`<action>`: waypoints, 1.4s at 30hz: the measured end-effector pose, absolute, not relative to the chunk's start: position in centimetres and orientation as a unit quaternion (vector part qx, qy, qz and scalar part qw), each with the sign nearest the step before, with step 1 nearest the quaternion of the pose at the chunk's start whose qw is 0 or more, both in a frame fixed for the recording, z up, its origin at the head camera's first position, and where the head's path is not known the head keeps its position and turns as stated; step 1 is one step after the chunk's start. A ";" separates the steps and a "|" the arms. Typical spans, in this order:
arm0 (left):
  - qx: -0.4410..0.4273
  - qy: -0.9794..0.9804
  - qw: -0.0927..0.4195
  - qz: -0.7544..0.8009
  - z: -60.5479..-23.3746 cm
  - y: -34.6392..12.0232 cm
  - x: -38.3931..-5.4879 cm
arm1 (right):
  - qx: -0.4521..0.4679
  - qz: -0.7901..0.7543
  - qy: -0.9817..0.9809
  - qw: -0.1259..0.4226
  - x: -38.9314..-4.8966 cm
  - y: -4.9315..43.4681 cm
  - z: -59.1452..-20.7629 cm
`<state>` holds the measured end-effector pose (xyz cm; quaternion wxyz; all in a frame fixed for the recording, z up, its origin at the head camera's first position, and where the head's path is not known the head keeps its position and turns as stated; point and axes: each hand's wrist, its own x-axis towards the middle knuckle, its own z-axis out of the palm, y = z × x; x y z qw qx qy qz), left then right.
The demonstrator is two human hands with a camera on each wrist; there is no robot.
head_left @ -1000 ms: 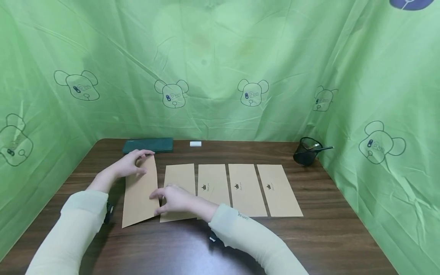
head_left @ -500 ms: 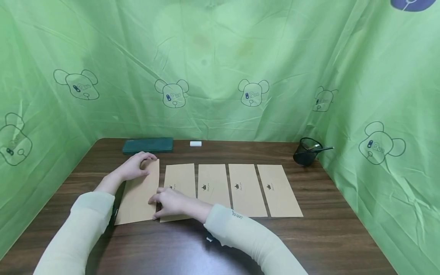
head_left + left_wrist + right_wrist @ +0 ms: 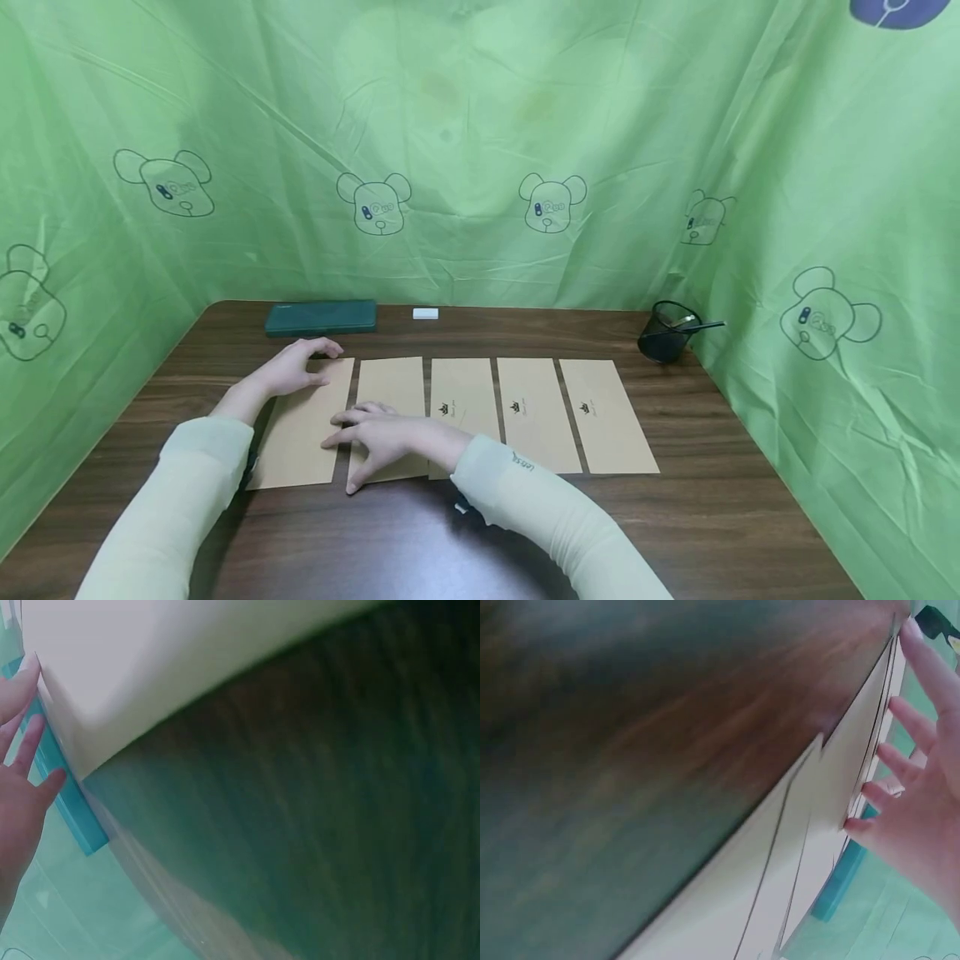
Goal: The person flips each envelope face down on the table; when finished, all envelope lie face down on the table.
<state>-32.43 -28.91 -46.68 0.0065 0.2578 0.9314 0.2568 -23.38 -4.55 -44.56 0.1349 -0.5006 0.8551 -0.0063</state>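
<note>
Flat on the tabletop, the leftmost kraft paper envelope [image 3: 296,442] lies with no print showing. My left hand [image 3: 292,371] rests at its far end, fingers lightly bent over the top edge and thumb on the paper. Next to it lies a second envelope [image 3: 392,379], partly covered by my right hand [image 3: 384,437]. That hand's fingers are spread, their tips reaching the gap and the first envelope's right edge. In the right wrist view the right hand [image 3: 930,761] shows extended fingers against the paper. The left wrist view shows the left hand [image 3: 19,799] at the envelope's end [image 3: 82,682].
Further right lie the third envelope [image 3: 468,387], a fourth [image 3: 536,421] and a fifth [image 3: 607,421], each with a small crown print. A dark green case [image 3: 321,318], a white block [image 3: 425,314] and a black mesh pen holder [image 3: 663,337] stand along the back. Green curtains surround the table.
The leftmost envelope came down from a tilted, raised position to lie flat, aligned with the row. My left hand moved slightly right with it; my right hand's fingers spread and its thumb left the corner.
</note>
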 end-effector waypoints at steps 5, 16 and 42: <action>0.259 0.930 0.010 0.261 -46.3 -29.0 -32.3 | -0.513 -0.010 0.846 0.145 -23.7 -4.3 -44.7; 0.250 0.928 0.019 0.276 -45.4 -27.9 -32.5 | -0.549 -0.052 0.825 0.123 -24.4 -1.9 -44.2; 0.225 0.951 0.060 0.202 -45.6 -24.6 -31.7 | -0.486 -0.047 0.864 0.123 -24.6 5.3 -44.8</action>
